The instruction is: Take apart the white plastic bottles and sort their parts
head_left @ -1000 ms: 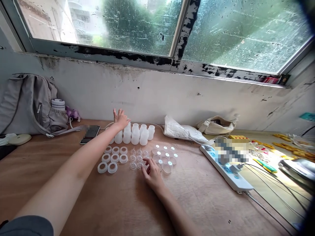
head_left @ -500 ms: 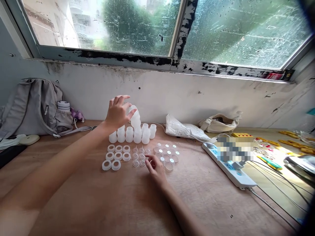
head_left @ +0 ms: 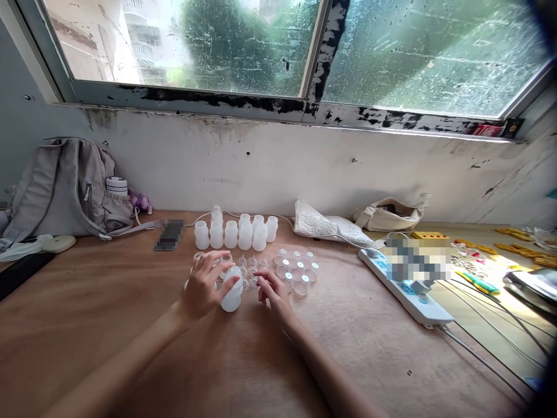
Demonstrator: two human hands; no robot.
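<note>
A small frosted white bottle [head_left: 231, 295] stands on or just above the wooden table, with the thumb and fingers of my left hand [head_left: 201, 285] around its upper part. The hand partly covers the white rings behind it. My right hand [head_left: 276, 297] hovers close to the bottle's right side, its fingers loosely bent and apart, nothing visible in them. Beside its fingertips are small clear teat-like pieces [head_left: 252, 263] in rows. Thin clear round caps [head_left: 300, 285] lie right of them. Several more white bottles [head_left: 231, 234] are lined up behind.
A phone-like dark object [head_left: 169, 235] lies left of the bottles, near a grey backpack [head_left: 65, 186]. A white padded packet [head_left: 326, 223] and a cream pouch [head_left: 389, 216] rest along the wall. To the right is a power strip [head_left: 424, 310] with cables.
My left hand has come down and nearer from above the bottle group, bringing one bottle to the front. The dark phone-like object shows now. My right hand has barely moved.
</note>
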